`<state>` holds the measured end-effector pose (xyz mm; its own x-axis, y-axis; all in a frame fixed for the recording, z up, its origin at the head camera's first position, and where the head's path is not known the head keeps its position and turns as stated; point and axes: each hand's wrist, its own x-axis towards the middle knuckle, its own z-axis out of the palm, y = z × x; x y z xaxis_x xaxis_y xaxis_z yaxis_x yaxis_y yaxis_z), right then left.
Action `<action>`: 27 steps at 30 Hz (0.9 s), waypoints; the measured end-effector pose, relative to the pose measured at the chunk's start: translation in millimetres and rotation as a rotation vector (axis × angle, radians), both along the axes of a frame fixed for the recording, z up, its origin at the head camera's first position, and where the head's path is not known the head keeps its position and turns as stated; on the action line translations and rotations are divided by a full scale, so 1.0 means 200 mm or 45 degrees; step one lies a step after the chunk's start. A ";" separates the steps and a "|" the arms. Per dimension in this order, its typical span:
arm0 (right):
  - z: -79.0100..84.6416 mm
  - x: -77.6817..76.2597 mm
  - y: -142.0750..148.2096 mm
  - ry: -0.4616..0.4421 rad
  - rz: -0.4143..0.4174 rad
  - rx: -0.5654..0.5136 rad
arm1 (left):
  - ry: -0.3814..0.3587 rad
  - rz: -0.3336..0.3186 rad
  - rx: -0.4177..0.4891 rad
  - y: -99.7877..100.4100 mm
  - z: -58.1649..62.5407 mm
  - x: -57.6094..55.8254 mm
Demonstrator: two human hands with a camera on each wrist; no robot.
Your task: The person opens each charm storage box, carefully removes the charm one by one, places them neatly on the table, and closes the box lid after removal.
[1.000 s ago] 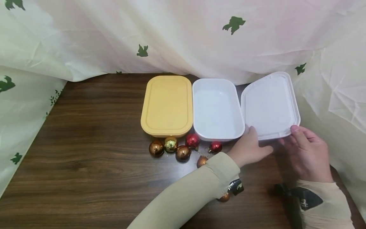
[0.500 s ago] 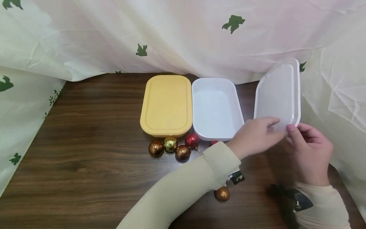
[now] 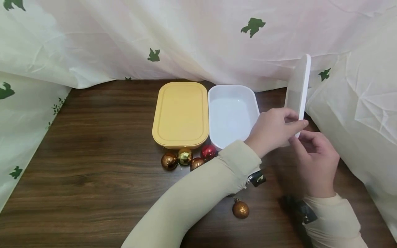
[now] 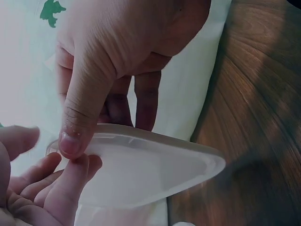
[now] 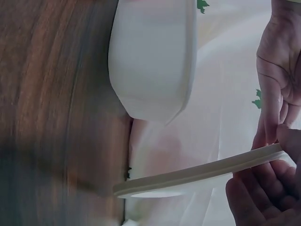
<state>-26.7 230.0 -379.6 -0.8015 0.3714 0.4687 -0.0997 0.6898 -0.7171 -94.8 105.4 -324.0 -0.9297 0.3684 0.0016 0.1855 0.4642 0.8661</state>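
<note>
A white rectangular lid (image 3: 304, 90) stands nearly upright on edge at the right of the table. My left hand (image 3: 271, 130) pinches its near edge, the thumb in front and the fingers behind. Lower down, my right hand (image 3: 316, 162) holds the same edge between thumb and fingers. In the right wrist view the lid (image 5: 200, 173) appears as a thin slanted band. To the left of both hands sits an uncovered white box (image 3: 232, 86), its near right corner hidden by my left hand and sleeve. Nothing shows inside it.
A box with a yellow lid (image 3: 181, 115) touches the white box's left side. In front lie a brown bauble (image 3: 169, 161), a gold bauble (image 3: 185, 156) and a red bauble (image 3: 209, 152). A glittery copper bauble (image 3: 240, 209) lies nearer. Patterned cloth (image 3: 198, 41) surrounds the table.
The white lid has tilted up from facing the camera to nearly edge-on, moving slightly left. My left hand has come from beside the white box to grip the lid; my right hand has shifted left.
</note>
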 end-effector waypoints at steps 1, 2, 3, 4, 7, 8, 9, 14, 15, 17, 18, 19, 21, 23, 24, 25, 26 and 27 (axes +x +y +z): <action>0.00 0.00 -0.01 0.005 0.004 0.022 | -0.005 0.010 0.009 0.00 -0.01 0.00; 0.00 0.00 -0.01 0.008 0.008 0.044 | -0.009 0.017 0.014 -0.01 -0.01 0.00; 0.00 0.00 -0.02 0.005 0.009 0.064 | -0.012 0.021 0.020 -0.01 -0.02 -0.01; 0.00 0.00 -0.02 0.003 0.006 0.082 | -0.021 0.021 0.031 -0.01 -0.03 -0.01; 0.00 0.00 -0.03 -0.004 -0.002 0.113 | -0.054 0.024 0.080 -0.02 -0.04 -0.01; 0.00 0.00 -0.03 -0.001 -0.001 0.111 | -0.060 0.028 0.094 -0.03 -0.05 -0.01; 0.00 0.00 -0.02 0.013 0.009 0.102 | -0.074 0.035 0.114 -0.03 -0.05 -0.01; -0.01 -0.02 0.04 0.045 0.001 -0.043 | -0.055 0.084 0.151 -0.07 -0.05 -0.01; -0.02 -0.03 0.06 0.028 -0.012 -0.092 | -0.049 0.089 0.155 -0.07 -0.05 -0.01; -0.03 -0.06 0.12 -0.054 -0.055 -0.230 | -0.034 0.090 0.166 -0.09 -0.05 0.00; -0.04 -0.07 0.15 -0.098 -0.084 -0.294 | -0.034 0.087 0.177 -0.10 -0.05 0.00; -0.05 -0.09 0.18 -0.139 -0.107 -0.375 | -0.031 0.085 0.188 -0.11 -0.05 0.00; -0.08 -0.12 0.23 -0.219 -0.134 -0.561 | -0.029 0.077 0.216 -0.13 -0.05 0.01; -0.11 -0.15 0.28 -0.265 -0.117 -0.801 | -0.029 0.069 0.246 -0.14 -0.05 0.01; -0.13 -0.15 0.29 -0.277 -0.083 -0.903 | -0.032 0.066 0.267 -0.15 -0.04 0.02; -0.14 -0.16 0.31 -0.287 -0.033 -1.036 | -0.032 0.063 0.285 -0.15 -0.04 0.02; -0.15 -0.16 0.32 -0.313 0.023 -1.144 | -0.032 0.063 0.301 -0.16 -0.04 0.02; -0.15 -0.16 0.33 -0.341 0.076 -1.229 | -0.031 0.063 0.317 -0.16 -0.03 0.02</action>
